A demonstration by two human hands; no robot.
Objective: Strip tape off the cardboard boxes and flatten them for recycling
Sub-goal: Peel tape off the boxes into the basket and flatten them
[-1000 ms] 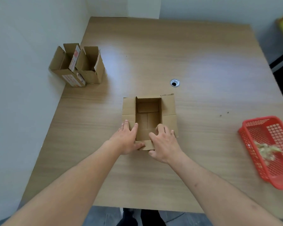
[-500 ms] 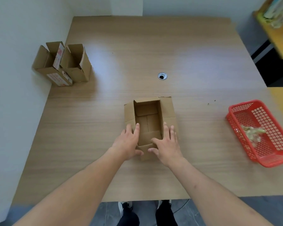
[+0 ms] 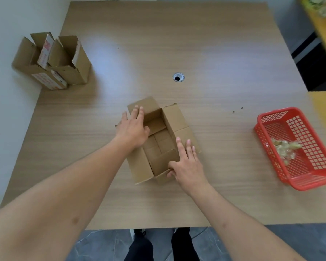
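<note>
- Standing at the far left corner of the table [image 3: 215,44], two opened cardboard boxes [image 3: 53,61] wait side by side, flaps up; one carries printed labels. Their interiors are not visible from this angle.
- Left hand [image 3: 133,129]: laid flat, fingers straight, on the left flap and wall of the central box [image 3: 158,142], gripping nothing.
- Central box: open-topped, resting near the table's middle, turned slightly askew; its four top flaps are splayed outward. Inside, only the folded bottom flaps show, and no tape is evident on them.
- Right hand [image 3: 186,162]: fingers extended along the right flap, thumb tucked against the near corner; it presses rather than clasps.
- Step in hand, judged: collapsing the box. It should go best if the two hands push opposite corners toward each other so that the walls shear along their creases. The bottom flaps appear to be closed, so they would likely need opening first. Pressing straight down risks crumpling the board.
- Cable grommet [image 3: 178,77]: set in the tabletop beyond the box.
- Red basket [image 3: 271,117]: at the right edge, well apart from the box, holding a small crumpled pale wad, probably stripped tape.
</note>
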